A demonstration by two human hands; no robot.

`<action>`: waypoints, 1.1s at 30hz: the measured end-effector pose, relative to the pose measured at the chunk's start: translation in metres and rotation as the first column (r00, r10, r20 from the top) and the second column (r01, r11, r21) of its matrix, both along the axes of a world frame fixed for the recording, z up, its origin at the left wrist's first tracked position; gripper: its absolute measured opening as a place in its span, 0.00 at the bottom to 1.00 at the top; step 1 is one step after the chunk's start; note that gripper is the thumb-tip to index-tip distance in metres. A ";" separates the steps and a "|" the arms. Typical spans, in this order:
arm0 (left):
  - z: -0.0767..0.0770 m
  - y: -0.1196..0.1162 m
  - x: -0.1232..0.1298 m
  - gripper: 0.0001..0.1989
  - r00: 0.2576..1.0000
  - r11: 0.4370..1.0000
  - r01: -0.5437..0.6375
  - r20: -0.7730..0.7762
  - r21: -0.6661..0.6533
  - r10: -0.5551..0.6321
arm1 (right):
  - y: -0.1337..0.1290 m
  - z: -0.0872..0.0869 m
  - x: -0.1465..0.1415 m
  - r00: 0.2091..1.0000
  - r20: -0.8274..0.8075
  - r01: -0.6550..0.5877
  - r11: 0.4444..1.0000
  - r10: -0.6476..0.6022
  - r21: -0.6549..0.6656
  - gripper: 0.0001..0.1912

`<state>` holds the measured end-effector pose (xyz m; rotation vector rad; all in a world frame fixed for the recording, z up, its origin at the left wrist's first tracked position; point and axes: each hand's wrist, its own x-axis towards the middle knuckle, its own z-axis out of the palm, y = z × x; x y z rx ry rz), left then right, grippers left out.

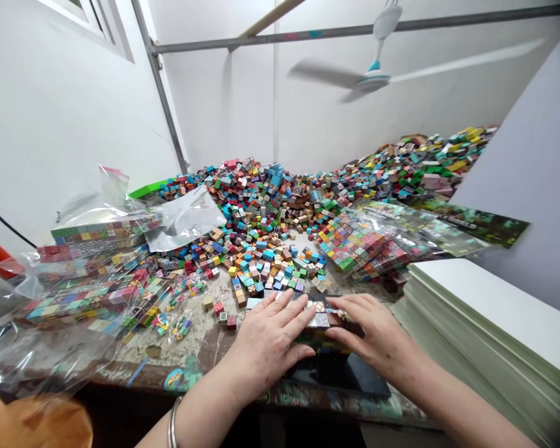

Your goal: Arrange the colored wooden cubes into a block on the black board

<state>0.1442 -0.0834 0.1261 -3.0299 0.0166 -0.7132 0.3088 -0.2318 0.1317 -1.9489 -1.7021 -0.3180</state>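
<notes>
A stack of small printed cubes [320, 320] sits on a dark, shiny flat tray [340, 374] at the front edge of the table. Across its top left lies my left hand [275, 326], fingers stretched out and thumb along the front; it covers part of the cubes. My right hand [371, 326] curls around the stack's right end, thumb in front and fingers on top. Just beyond my hands spreads a pile of loose coloured cubes [268, 264]. A few single cubes [219, 309] lie to the left of my left hand.
Clear bags of packed cubes [88, 283] crowd the left side. More bagged cube sets [354, 242] and printed green cards [476, 221] lie at right, behind a tall stack of white sheets [494, 298]. A fan [373, 81] hangs above the heap.
</notes>
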 end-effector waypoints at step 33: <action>-0.005 0.001 -0.001 0.20 0.999 0.999 -0.044 -0.025 0.020 0.045 | 0.107 -0.039 0.106 0.976 -0.020 0.167 0.809 -0.216 -0.564 0.19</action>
